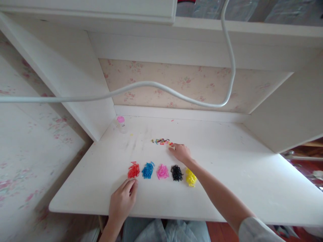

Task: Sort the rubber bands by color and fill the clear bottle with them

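Observation:
A small mixed pile of coloured elastic bands (163, 140) lies mid-table. At its right edge is my right hand (181, 152), index fingertip by a red band (171, 144) and the thumb slightly apart below it. Nearer to me, sorted piles form a row: red bands (133, 170), blue bands (147, 170), pink bands (163, 171), black bands (177, 173) and yellow bands (191, 178). My right forearm passes over part of the yellow pile. Just below the red pile rests my left hand (124, 196), fingers curled and pressed together; anything inside them is hidden.
A clear container with a pink lid (120, 123) stands at the back left of the white table (239, 174). One stray pink band (172, 120) lies near the back wall. A thick white cable (151, 83) hangs across the view, below an overhead cabinet (88, 10).

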The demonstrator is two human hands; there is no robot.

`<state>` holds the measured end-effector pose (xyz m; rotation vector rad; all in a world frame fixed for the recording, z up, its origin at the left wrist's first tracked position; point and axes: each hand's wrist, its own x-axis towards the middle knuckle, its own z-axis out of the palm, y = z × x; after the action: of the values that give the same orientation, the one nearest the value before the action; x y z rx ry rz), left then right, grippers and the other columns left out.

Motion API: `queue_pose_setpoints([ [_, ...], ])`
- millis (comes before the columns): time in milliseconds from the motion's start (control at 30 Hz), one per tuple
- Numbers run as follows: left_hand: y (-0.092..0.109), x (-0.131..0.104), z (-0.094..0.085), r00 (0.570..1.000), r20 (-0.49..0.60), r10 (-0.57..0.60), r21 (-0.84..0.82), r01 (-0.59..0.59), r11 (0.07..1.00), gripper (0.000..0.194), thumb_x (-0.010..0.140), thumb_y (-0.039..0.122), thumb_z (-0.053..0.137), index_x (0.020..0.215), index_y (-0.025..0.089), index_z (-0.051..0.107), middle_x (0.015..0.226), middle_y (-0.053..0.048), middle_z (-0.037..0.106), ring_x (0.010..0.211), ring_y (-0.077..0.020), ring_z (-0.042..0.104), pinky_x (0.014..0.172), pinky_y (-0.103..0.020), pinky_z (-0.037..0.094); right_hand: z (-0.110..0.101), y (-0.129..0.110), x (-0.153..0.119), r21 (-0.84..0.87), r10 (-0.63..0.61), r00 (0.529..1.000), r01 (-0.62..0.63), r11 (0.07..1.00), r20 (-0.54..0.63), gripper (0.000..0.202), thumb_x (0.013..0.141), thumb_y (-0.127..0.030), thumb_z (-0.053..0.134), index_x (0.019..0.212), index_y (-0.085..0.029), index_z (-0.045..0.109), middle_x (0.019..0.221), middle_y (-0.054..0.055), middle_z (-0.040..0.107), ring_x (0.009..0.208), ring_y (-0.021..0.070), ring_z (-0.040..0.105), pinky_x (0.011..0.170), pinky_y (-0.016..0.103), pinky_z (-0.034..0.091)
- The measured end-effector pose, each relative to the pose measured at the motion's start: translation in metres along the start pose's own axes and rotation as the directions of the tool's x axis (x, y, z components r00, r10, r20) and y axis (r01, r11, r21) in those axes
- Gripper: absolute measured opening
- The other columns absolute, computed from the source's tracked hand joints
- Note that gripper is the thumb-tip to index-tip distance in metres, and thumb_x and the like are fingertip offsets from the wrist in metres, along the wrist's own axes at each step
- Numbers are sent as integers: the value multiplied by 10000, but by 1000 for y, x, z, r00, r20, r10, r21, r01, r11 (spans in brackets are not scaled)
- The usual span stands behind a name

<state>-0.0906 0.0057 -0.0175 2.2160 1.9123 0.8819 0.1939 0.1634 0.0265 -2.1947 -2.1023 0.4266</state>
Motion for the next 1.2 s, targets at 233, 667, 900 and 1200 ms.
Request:
queue_pose_setpoints([
  [233, 0, -1, 2, 1000, 2, 7, 44, -7, 999, 212, 920, 332, 451, 924, 234, 639, 924, -17, 714, 776, -150, 670, 689, -234, 475, 1, -7, 5, -27, -17, 1000, 17, 999, 1, 378, 920, -360, 346, 1050, -228, 675, 1013, 125, 689, 929, 242, 637, 774, 321, 421],
  [667, -1, 1, 2, 1000, -3, -22, -9, 22, 1000, 216, 905, 357, 466, 914, 233, 643, 929, -22, 714, 757, -151, 672, 650, -222, 494, -24, 75, -72, 215, -135, 990, 139, 967, -36, 364, 908, -412, 375, 955, -261, 703, 707, -8, 684, 638, 127, 602, 593, 206, 374],
  [900, 20, 25, -7, 999, 29, 27, -138, -23, 990, 220, 902, 358, 471, 886, 222, 643, 854, -25, 702, 712, -149, 653, 643, -227, 491, -8, 104, -116, 357, -100, 987, 138, 924, -122, 339, 879, -426, 441, 902, -248, 729, 672, 3, 683, 583, 132, 586, 555, 210, 376],
  [1200, 97, 106, 16, 952, 283, 116, -96, -92, 991, 196, 894, 312, 465, 910, 242, 647, 945, -1, 684, 841, -140, 635, 782, -244, 472, 20, 134, -124, 600, 264, 934, -71, 797, -241, 491, 822, -580, 449, 933, -196, 734, 600, 5, 631, 524, 135, 522, 531, 228, 387],
])
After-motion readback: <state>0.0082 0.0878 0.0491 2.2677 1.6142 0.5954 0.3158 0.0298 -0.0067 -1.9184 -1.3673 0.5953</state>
